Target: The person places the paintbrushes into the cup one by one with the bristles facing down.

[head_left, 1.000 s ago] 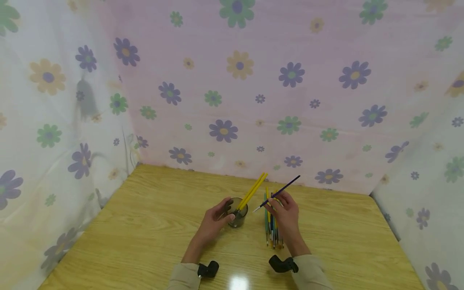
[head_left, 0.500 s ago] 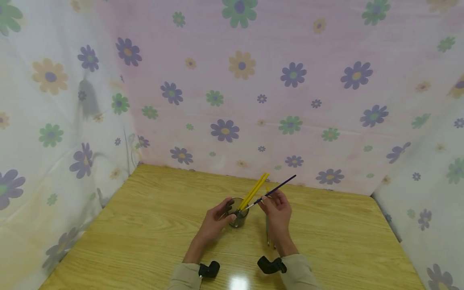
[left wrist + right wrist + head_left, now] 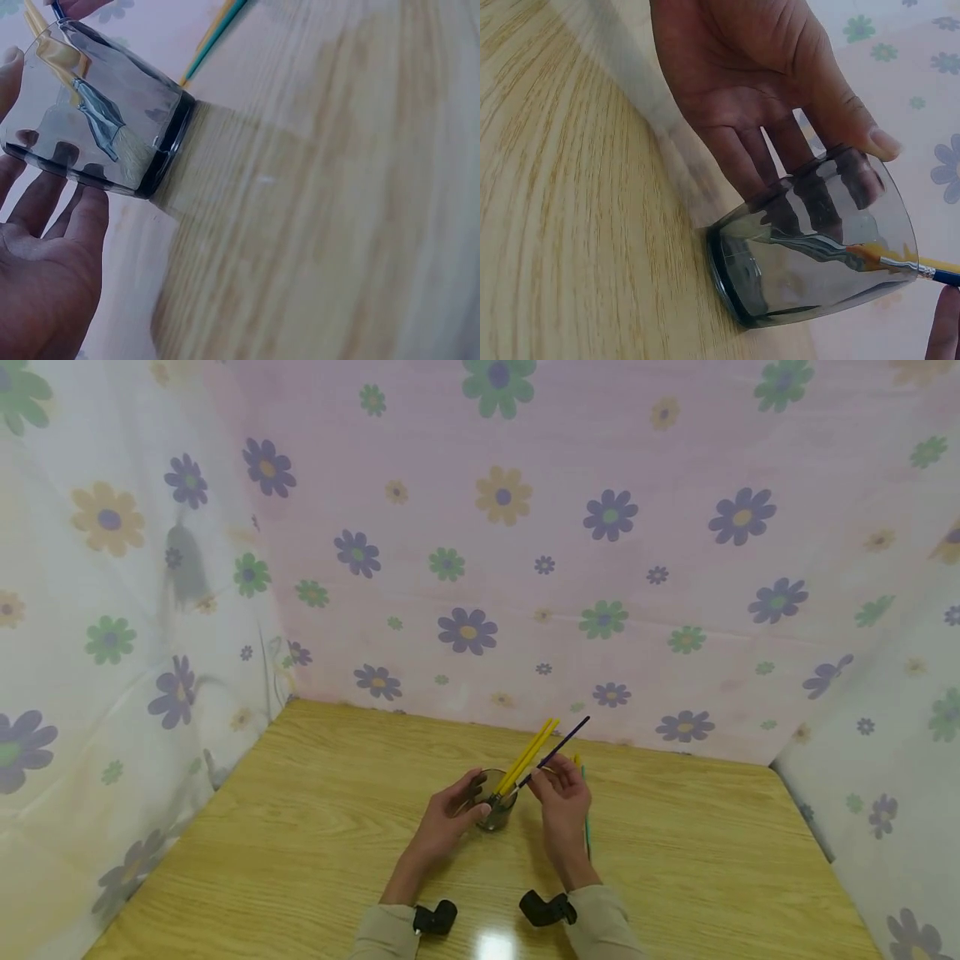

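My left hand (image 3: 442, 822) grips a smoky see-through glass (image 3: 501, 817) that stands on the table, the thumb on the near side and the fingers around the far side. Two yellow-handled paintbrushes (image 3: 529, 753) lean to the right inside it; pale bristles (image 3: 133, 156) show through the wall near the bottom. Between thumb and fingers, my right hand (image 3: 566, 802) pinches a dark blue paintbrush (image 3: 564, 743), tilted, its tip at the glass's mouth. In the right wrist view, the metal collar of the blue paintbrush (image 3: 946, 277) is at the rim, beside a right fingertip (image 3: 945, 322).
Behind the right hand lie more paintbrushes, mostly hidden; a green handle (image 3: 587, 818) shows past the wrist. The wood-grain table (image 3: 315, 810) meets a flowered cloth (image 3: 420, 593) at the back and sides. Each wrist carries a black camera mount (image 3: 435, 917).
The right hand has moved left with the dark blue paintbrush, from above the loose brushes to the glass's mouth. The left hand still holds the glass in place.
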### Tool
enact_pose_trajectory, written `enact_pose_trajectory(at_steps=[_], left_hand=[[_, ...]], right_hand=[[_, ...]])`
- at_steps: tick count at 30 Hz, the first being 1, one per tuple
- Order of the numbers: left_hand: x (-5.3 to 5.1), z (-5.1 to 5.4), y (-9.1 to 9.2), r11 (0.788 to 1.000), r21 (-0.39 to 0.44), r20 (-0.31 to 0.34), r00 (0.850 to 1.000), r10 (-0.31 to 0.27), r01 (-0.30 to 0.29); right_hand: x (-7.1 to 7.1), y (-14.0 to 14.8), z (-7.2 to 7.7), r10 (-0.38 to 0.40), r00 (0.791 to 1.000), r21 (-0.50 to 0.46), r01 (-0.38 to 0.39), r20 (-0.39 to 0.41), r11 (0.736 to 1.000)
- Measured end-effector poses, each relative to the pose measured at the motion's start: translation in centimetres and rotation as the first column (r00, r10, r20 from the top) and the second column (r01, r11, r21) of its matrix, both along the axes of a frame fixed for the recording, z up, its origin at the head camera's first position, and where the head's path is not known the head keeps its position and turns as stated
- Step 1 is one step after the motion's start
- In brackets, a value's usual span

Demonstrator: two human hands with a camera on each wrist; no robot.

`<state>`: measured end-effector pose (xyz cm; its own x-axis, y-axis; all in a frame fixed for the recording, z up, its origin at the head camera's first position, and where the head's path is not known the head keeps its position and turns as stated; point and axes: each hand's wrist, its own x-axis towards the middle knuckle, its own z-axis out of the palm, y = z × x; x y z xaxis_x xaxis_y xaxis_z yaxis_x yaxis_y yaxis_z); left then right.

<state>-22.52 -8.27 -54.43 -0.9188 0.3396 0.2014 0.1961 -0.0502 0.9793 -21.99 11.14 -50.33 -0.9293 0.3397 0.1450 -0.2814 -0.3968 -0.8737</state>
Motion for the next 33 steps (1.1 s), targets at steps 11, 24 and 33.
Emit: enact_pose_trajectory(at_steps=[11,24,33], left_hand=[[0.0,0.1,0.2,1.0,-0.002,-0.02,1.0,-0.001,0.001],[0.1,0.3,0.1,1.0,-0.006,0.019,1.0,0.01,-0.01],[0.0,0.3,0.2,0.999,-0.019,0.012,0.999,0.03,-0.029]], right_hand=[[-0.1,-0.7,-0.2,0.035,0.999,0.077,-0.034,-0.01,0.996],[0.8,-1.2,-0.6,0.025,0.999,0.116,-0.03,0.041,0.993],[1.3,-0.7,-0.9,0.033,0.997,0.066,-0.038,0.07,0.997]])
